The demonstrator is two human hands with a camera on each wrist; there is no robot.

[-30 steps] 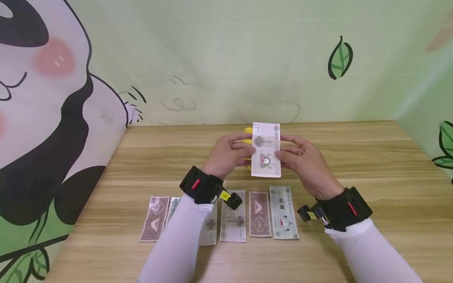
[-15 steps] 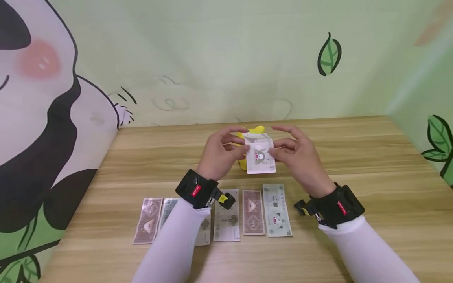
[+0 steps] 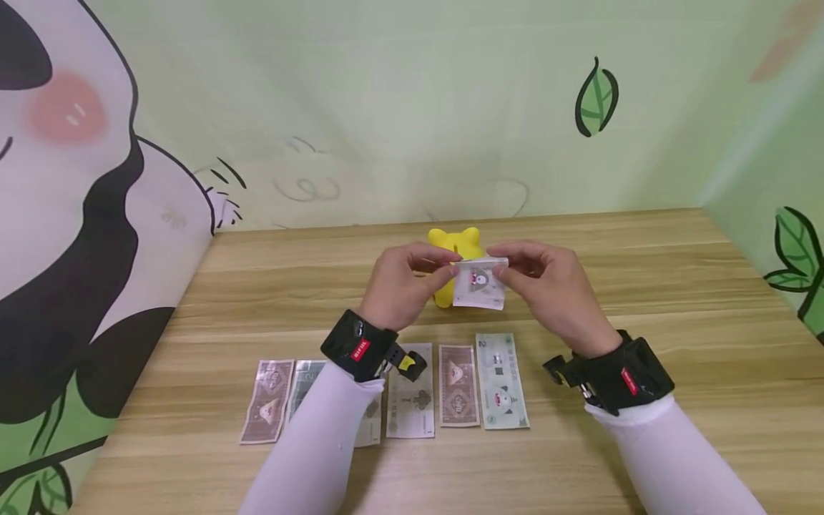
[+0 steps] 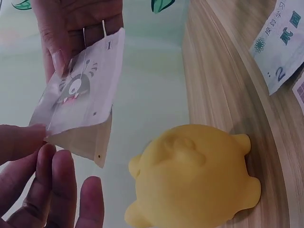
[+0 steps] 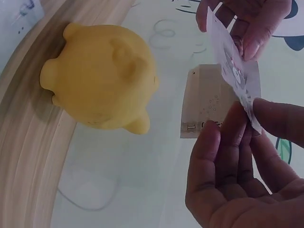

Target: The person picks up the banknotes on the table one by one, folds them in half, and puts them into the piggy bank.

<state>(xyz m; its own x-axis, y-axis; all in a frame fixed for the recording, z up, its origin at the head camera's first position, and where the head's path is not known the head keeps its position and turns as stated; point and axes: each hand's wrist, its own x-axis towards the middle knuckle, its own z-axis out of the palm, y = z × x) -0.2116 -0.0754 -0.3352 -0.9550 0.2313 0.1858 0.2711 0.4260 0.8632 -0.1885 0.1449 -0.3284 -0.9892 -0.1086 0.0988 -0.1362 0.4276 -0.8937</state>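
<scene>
A white play banknote [image 3: 479, 286] with a cartoon animal on it hangs between both hands, bent over along a fold at its top. My left hand [image 3: 400, 282] pinches its left edge between thumb and fingers. On the opposite edge, my right hand [image 3: 550, 290] grips it the same way. The wrist views show the folded note [image 4: 85, 85] with its back flap hanging apart below the front one. Just behind the note stands a yellow piggy bank [image 3: 455, 243], a dark slot on its top; the note hides part of its body.
A row of play banknotes lies on the wooden table [image 3: 644, 300] in front: brown notes [image 3: 459, 386], a green note [image 3: 502, 381] and white notes [image 3: 410, 400]. My left forearm covers some of them. A printed cloth wall [image 3: 386, 107] stands behind the table.
The banknote, first held flat and full length, has been bent backward into a folded shape. Both hands have lowered its top, and more of the yellow piggy bank shows behind it.
</scene>
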